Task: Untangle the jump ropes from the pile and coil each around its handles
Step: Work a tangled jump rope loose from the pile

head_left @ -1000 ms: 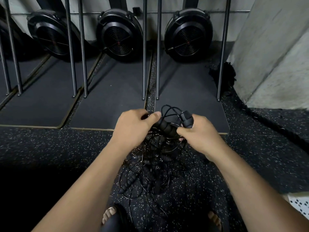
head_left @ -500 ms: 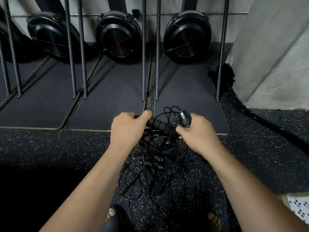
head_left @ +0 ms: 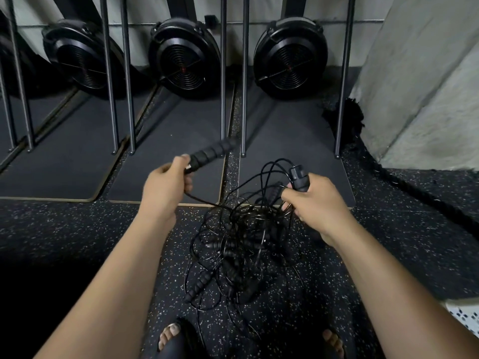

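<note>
1. Since half a second ago the hands have drawn apart. The left hand (head_left: 166,187) has pulled a ribbed handle (head_left: 212,151) up and to the left, out of the knot where both hands had met.
2. Nearest, two sandalled feet (head_left: 171,338) stand on the speckled floor (head_left: 77,229).
3. Just beyond them is the pile of jump ropes (head_left: 241,250), a tangle of black cords and handles over the floor, just short of the near edge of the mats (head_left: 176,136). One loose handle (head_left: 201,283) pokes out at its near left.
4. The left hand's fingers curl around the ribbed handle's lower end. The handle tilts up to the right, and its cord runs back to the pile.
5. The right hand (head_left: 311,203) grips a second handle (head_left: 300,177) upright above the pile, with cord loops gathered at its fingers.
6. On the mats stand metal poles (head_left: 223,73).
7. Farthest, black round fan housings (head_left: 185,55) line the wall. A thick rope (head_left: 414,187) trails along the floor by the concrete pillar (head_left: 414,73) on the right.
</note>
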The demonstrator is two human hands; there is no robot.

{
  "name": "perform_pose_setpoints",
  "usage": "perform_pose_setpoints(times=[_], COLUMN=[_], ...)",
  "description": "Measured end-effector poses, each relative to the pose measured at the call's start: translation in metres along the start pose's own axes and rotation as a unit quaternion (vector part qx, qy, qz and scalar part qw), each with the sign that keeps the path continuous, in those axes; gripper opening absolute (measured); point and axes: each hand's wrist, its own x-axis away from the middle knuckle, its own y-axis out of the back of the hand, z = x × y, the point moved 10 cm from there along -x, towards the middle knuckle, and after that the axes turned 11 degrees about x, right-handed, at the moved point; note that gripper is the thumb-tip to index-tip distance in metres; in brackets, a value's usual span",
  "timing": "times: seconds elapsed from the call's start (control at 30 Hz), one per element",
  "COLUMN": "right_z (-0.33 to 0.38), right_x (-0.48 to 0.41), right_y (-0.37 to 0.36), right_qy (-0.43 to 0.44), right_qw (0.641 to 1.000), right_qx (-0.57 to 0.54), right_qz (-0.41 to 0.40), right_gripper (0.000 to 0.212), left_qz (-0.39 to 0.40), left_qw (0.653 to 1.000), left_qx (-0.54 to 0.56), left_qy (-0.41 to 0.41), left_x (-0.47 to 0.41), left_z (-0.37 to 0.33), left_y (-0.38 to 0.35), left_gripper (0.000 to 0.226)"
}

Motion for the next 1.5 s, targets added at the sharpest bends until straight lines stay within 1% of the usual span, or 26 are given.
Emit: perform_pose_setpoints(times=[0.03, 0.1, 0.2, 0.27, 0.37, 0.43, 0.47, 0.53, 0.63, 0.7, 0.8, 0.9, 0.93, 0.97, 1.03, 1.07, 1.1, 1.17, 1.27, 1.3, 1.37, 1.4, 1.43, 1.47, 1.5], right_z=[0.002, 0.006, 0.019, 0.026, 0.034, 0.036, 0.037, 0.04, 0.041, 0.042, 0.044, 0.044, 0.042, 0.041, 0.04, 0.042, 0.044, 0.047, 0.044, 0.043, 0.04, 0.04, 0.04, 0.04, 0.041], right_x=[0.001, 0.001, 0.004, 0.008, 0.013, 0.015, 0.016, 0.017, 0.019, 0.02, 0.023, 0.023, 0.022, 0.021, 0.02, 0.021, 0.021, 0.02, 0.015, 0.013, 0.009, 0.007, 0.006, 0.006, 0.006], right_y=[0.001, 0.003, 0.003, -0.001, -0.009, -0.013, -0.014, -0.019, -0.027, -0.028, -0.027, -0.023, -0.021, -0.019, -0.017, -0.017, -0.016, -0.014, -0.01, -0.008, -0.003, -0.001, 0.0, 0.001, 0.002], right_qy=[0.002, 0.013, 0.042, 0.061, 0.081, 0.088, 0.093, 0.106, 0.117, 0.121, 0.13, 0.132, 0.128, 0.123, 0.118, 0.121, 0.125, 0.124, 0.097, 0.087, 0.068, 0.062, 0.059, 0.059, 0.061], right_qw=[1.0, 1.0, 0.999, 0.998, 0.995, 0.994, 0.993, 0.991, 0.989, 0.989, 0.987, 0.986, 0.987, 0.987, 0.986, 0.984, 0.982, 0.98, 0.971, 0.968, 0.96, 0.957, 0.955, 0.954, 0.954], right_qx=[-0.003, -0.005, -0.003, -0.002, 0.02, 0.042, 0.052, 0.063, 0.049, 0.03, -0.014, -0.032, -0.04, -0.052, -0.08, -0.093, -0.104, -0.132, -0.201, -0.224, -0.262, -0.276, -0.284, -0.287, -0.286], right_qz=[0.002, 0.006, 0.015, 0.028, 0.049, 0.054, 0.054, 0.06, 0.08, 0.081, 0.091, 0.093, 0.087, 0.084, 0.089, 0.092, 0.092, 0.087, 0.084, 0.08, 0.068, 0.065, 0.062, 0.061, 0.061], right_gripper=[0.009, 0.005, 0.003, 0.003, 0.004, 0.005, 0.005, 0.004, 0.006, 0.007, 0.012, 0.025, 0.027, 0.028, 0.026, 0.023, 0.019, 0.013, 0.011, 0.009, 0.009, 0.01, 0.01, 0.009, 0.009], left_qz=[-0.016, -0.024, 0.001, 0.049, 0.133, 0.193, 0.22, 0.265, 0.297, 0.312, 0.308, 0.295, 0.289, 0.277, 0.243, 0.235, 0.234, 0.245, 0.21, 0.204, 0.235, 0.252, 0.258, 0.254, 0.243], left_qw=[1.0, 0.997, 0.989, 0.985, 0.967, 0.951, 0.944, 0.941, 0.95, 0.95, 0.947, 0.938, 0.937, 0.943, 0.964, 0.967, 0.965, 0.956, 0.942, 0.94, 0.935, 0.923, 0.902, 0.878, 0.862], left_qx=[-0.005, -0.073, -0.141, -0.154, -0.184, -0.2, -0.204, -0.177, -0.072, -0.002, 0.087, 0.174, 0.187, 0.18, 0.093, 0.044, 0.007, -0.043, -0.133, -0.139, -0.161, -0.204, -0.265, -0.322, -0.352], left_qy=[-0.002, -0.015, -0.037, -0.062, -0.116, -0.138, -0.136, -0.115, -0.054, -0.029, -0.015, 0.05, 0.053, 0.037, -0.049, -0.092, -0.122, -0.153, -0.227, -0.236, -0.214, -0.21, -0.222, -0.246, -0.271], left_x=[-0.001, -0.001, 0.006, 0.012, 0.029, 0.044, 0.051, 0.064, 0.078, 0.082, 0.08, 0.078, 0.076, 0.072, 0.064, 0.062, 0.061, 0.063, 0.07, 0.073, 0.081, 0.085, 0.088, 0.091, 0.092], left_z=[-0.001, 0.0, -0.003, -0.005, -0.011, -0.01, -0.007, -0.002, 0.004, 0.008, 0.01, 0.012, 0.011, 0.009, 0.0, -0.007, -0.012, -0.02, -0.037, -0.04, -0.032, -0.027, -0.021, -0.017, -0.016], left_y=[0.005, 0.007, -0.003, -0.02, -0.054, -0.075, -0.083, -0.098, -0.11, -0.116, -0.115, -0.111, -0.11, -0.107, -0.098, -0.095, -0.093, -0.091, -0.081, -0.079, -0.084, -0.088, -0.093, -0.097, -0.1], left_gripper=[0.031, 0.027, 0.03, 0.025, 0.005, 0.008, 0.01, 0.014, 0.022, 0.029, 0.025, 0.02, 0.015, 0.015, 0.019, 0.019, 0.018, 0.015, 0.014, 0.017, 0.031, 0.04, 0.047, 0.051, 0.051])
